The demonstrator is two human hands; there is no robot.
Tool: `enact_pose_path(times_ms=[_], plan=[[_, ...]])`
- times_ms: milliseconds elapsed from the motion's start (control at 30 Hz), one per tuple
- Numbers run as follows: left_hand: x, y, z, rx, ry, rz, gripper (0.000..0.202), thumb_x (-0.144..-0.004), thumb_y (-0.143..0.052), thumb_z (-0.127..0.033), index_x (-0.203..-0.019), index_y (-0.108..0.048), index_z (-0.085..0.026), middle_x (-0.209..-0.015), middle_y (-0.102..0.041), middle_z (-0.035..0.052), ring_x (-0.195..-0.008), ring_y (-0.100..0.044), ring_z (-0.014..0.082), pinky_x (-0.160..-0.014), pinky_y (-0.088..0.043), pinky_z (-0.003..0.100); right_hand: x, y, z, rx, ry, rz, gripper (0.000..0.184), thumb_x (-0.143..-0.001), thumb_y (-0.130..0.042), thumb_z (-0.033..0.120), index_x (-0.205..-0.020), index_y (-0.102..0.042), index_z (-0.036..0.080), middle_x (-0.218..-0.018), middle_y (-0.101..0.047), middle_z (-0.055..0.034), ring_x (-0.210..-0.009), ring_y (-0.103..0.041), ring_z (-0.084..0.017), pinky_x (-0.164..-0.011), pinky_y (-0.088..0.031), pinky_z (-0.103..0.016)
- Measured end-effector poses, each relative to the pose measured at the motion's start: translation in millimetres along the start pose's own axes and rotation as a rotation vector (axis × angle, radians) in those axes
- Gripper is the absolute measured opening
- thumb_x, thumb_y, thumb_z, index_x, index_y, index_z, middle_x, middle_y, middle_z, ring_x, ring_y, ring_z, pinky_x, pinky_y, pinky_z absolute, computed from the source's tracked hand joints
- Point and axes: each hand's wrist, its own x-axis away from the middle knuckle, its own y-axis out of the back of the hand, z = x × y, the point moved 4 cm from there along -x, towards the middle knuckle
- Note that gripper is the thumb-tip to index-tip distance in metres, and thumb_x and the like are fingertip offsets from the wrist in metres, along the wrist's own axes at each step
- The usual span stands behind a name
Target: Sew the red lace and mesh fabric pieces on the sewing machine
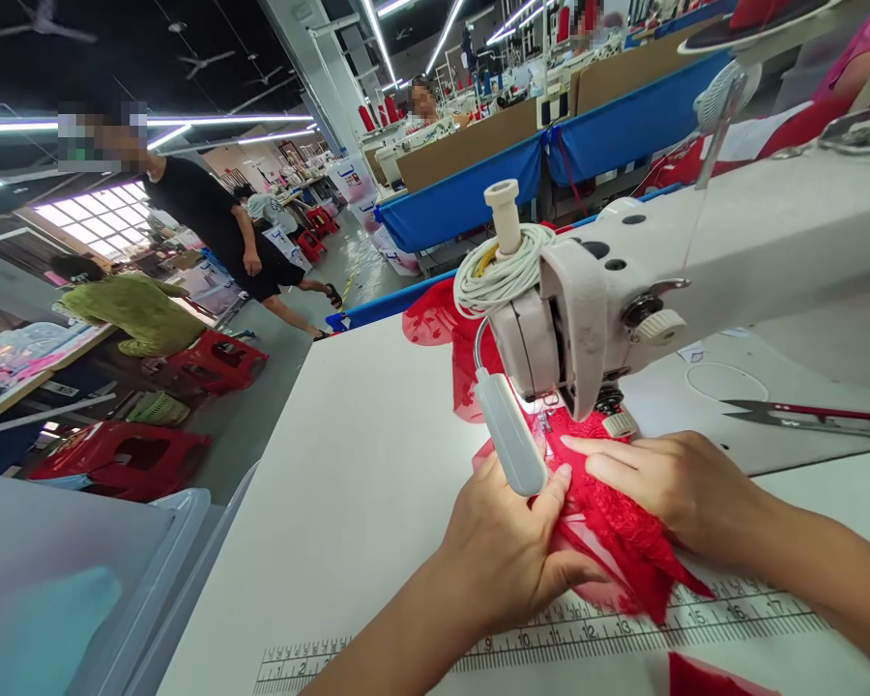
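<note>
Red lace fabric (616,512) with a sheer part lies beneath the needle area of a white sewing machine (754,261). My left hand (504,532) is closed on the left edge of the fabric, its thumb on top and the other fingers partly hidden behind a lamp and cloth. On the right side, my right hand (674,483) rests on the lace, index and middle fingers stretched toward the presser foot (544,421); its thumb is hidden. A small grey lamp (511,435) hangs in front of the needle area and covers part of the view.
Thread snips (812,418) lie on the machine bed at right. A printed ruler (594,633) runs along the table's front edge, near another red piece (717,677). Plastic bins (152,541) stand left of the table. A person (210,213) walks along the aisle beyond.
</note>
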Motion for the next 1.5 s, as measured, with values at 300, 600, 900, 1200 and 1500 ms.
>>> enact_pose_path(times_ms=[300,600,900,1200,1500], plan=[[-7.0,2.1,4.8,0.006,0.007,0.028,0.087,-0.095,0.001,-0.066,-0.111,-0.069,-0.016,-0.108,-0.069,0.0156,-0.096,-0.062,0.0274,-0.085,-0.053,0.043,-9.5,7.8,0.4,0.045,-0.002,0.010,0.025,-0.093,-0.043,0.015,-0.069,-0.046,0.023,-0.059,-0.057,0.0009,-0.043,-0.043,-0.013,-0.042,-0.023,-0.030],[-14.2,3.3,11.5,0.013,-0.021,-0.022,0.080,-0.099,-0.005,-0.061,-0.100,-0.070,-0.014,-0.104,-0.069,0.0138,-0.098,-0.060,0.0265,-0.089,-0.052,0.045,-9.2,3.7,-5.1,0.036,-0.106,0.033,0.026,-0.092,-0.039,0.016,-0.069,-0.049,0.022,-0.059,-0.057,0.0011,-0.042,-0.037,-0.013,-0.042,-0.019,-0.032],[-11.7,-2.8,9.8,-0.010,-0.090,-0.082,0.087,-0.096,-0.005,-0.068,-0.110,-0.066,-0.006,-0.109,-0.065,0.0194,-0.097,-0.061,0.0287,-0.086,-0.053,0.047,-3.4,-0.2,-10.2,-0.075,-0.066,-0.030,0.028,-0.098,-0.035,0.019,-0.082,-0.059,0.022,-0.074,-0.064,-0.0024,-0.055,-0.048,-0.015,-0.048,-0.027,-0.031],[-2.6,-12.7,0.4,-0.116,-0.060,0.024,0.079,-0.098,-0.019,-0.065,-0.122,-0.062,-0.003,-0.097,-0.067,0.0174,-0.084,-0.065,0.0276,-0.070,-0.057,0.041,-1.9,-4.7,-10.1,-0.068,-0.064,-0.064,0.023,-0.092,-0.035,0.015,-0.074,-0.047,0.022,-0.070,-0.058,-0.0004,-0.054,-0.041,-0.014,-0.049,-0.022,-0.031],[3.8,-12.7,-3.1,-0.197,-0.065,0.006,0.077,-0.097,-0.027,-0.065,-0.127,-0.061,-0.003,-0.125,-0.063,0.0231,-0.101,-0.063,0.0350,-0.078,-0.057,0.046,-3.1,-4.5,-8.5,-0.013,-0.075,-0.042,0.024,-0.089,-0.035,0.009,-0.071,-0.046,0.022,-0.061,-0.049,0.0008,-0.052,-0.038,-0.015,-0.049,-0.022,-0.031]])
